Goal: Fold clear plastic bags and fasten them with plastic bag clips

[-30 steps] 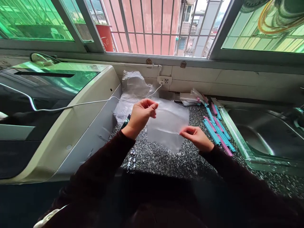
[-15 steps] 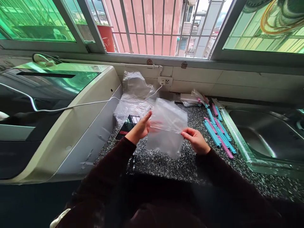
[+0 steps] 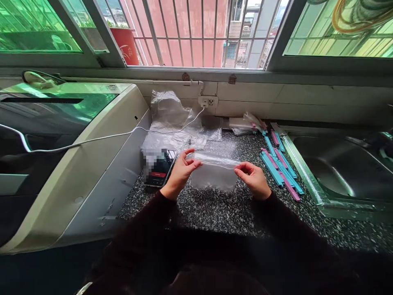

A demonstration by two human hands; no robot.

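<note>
A clear plastic bag is stretched between my two hands above the speckled counter, its upper edge folded over or bunched in a shiny band. My left hand grips the bag's left end, thumb over the near side and fingers partly behind. At the opposite end, my right hand pinches the corner between thumb and forefinger. Just left of my left hand lies a phone with its screen lit. Beyond the hands, more clear plastic bags lie crumpled against the wall.
Several blue and pink sealing clips lie to the right, beside a steel sink. A washing machine stands at the left, with a white cable running over it to a wall socket. Small packets rest at the back.
The bag has gone from hanging spread out to folded along its upper part, lower and flatter. My left hand has turned and closed on its edge. The view has shifted slightly.
</note>
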